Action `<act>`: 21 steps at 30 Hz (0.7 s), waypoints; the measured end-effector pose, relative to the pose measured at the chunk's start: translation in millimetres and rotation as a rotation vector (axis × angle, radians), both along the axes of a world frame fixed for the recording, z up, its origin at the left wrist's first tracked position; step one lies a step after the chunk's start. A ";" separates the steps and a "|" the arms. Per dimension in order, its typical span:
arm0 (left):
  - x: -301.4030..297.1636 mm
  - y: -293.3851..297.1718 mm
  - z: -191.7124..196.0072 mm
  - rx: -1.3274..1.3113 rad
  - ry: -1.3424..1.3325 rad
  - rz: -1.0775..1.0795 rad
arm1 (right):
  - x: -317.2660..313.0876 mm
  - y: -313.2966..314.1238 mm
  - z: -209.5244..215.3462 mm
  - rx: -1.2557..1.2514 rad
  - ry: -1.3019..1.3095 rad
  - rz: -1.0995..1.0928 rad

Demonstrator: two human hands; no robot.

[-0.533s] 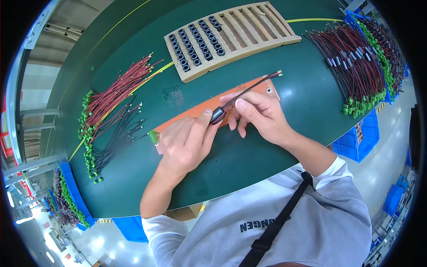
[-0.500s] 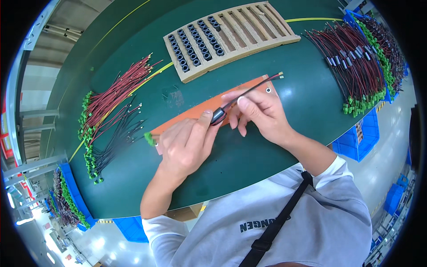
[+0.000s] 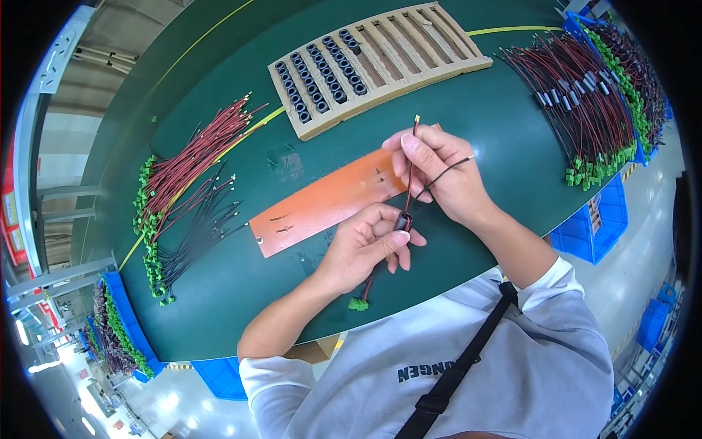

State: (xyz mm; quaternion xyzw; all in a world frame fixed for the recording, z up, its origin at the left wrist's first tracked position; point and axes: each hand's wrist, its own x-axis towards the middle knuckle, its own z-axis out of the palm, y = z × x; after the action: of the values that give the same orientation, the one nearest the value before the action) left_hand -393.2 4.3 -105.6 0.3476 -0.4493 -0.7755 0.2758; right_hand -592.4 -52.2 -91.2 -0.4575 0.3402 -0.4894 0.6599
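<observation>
The left hand point(image 3: 369, 245) grasps a small black tube point(image 3: 403, 222) between thumb and fingers, low over the near half of the green counter point(image 3: 504, 132). The right hand point(image 3: 442, 172), just above it, pinches a red wire point(image 3: 410, 179) close to its bare metal tip, which points up past the thumb. A black wire point(image 3: 447, 170) slants across the right palm, its tip sticking out to the right. Both wires meet at the tube; whether they pass through it or around it is hard to tell. Below the left hand, the same lead ends in a green plug point(image 3: 358, 304) near the counter's edge. Behind the hands lies an orange board point(image 3: 322, 201), set at a slant. Farther back, a wooden rack point(image 3: 395, 89) holds black tubes in 4 long rows and 1 short row. Bunches of red and black wires with green plugs lie on both sides, left point(image 3: 190, 154) and right point(image 3: 592, 110)
</observation>
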 end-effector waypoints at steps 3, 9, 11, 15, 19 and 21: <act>-0.4 0.9 -3.4 0.067 0.063 -0.013 | -5.6 -3.3 -4.0 0.007 -0.033 0.015; -1.4 -0.8 -4.2 0.186 0.162 0.042 | 0.2 -0.8 4.0 0.055 -0.205 0.019; -1.6 0.3 -5.6 0.173 0.174 0.049 | -0.9 -0.6 -1.0 -0.041 -0.070 0.020; -2.4 2.8 -9.5 0.103 0.150 0.024 | -2.6 -1.3 -2.7 0.007 -0.013 0.003; -2.3 2.9 -8.7 0.049 0.111 0.025 | -3.4 -1.4 -1.1 0.041 -0.025 -0.009; -1.3 3.5 -6.8 0.060 0.096 0.015 | -2.8 -0.7 -1.4 0.040 -0.018 -0.013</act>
State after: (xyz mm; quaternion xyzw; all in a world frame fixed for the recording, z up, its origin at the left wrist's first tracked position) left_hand -394.5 7.8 -112.3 0.3216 -0.4093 -0.8023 0.2922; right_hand -595.1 -52.9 -92.6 -0.4374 0.3469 -0.4908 0.6689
